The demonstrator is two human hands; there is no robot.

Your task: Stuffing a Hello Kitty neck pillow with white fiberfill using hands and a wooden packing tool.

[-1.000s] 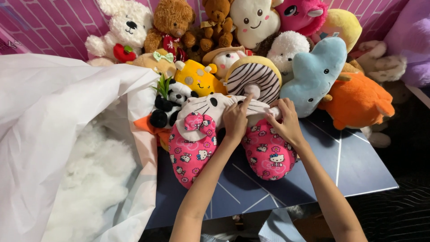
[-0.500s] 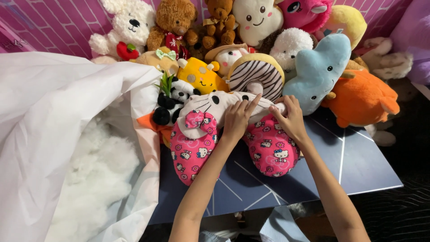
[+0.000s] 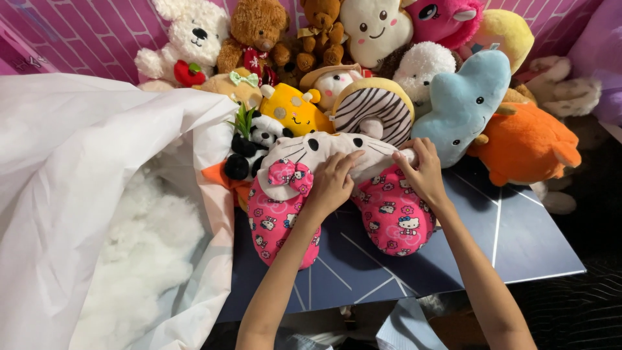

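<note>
Blue worktop [image 3: 518, 246] holds a pink cat pillow [image 3: 337, 188] near its back edge, gripped by left hand [image 3: 332, 185] and right hand [image 3: 424, 175].

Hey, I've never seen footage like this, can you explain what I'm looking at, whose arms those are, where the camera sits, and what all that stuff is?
There is no machine here. The camera is worn on a person's head and looks down, so the two bare arms reaching up from the bottom edge are that person's own. The left hand and the right hand both rest on a U-shaped neck pillow, pink with a white cat face on top, gripping its white part. It lies on a dark blue tabletop. Behind it sits a pile of plush toys, among them a zebra-striped doughnut, a light blue heart-shaped one, an orange one, a small panda and a brown teddy bear. On the left a big white plastic bag lies open, with fluffy white stuffing inside.
</note>
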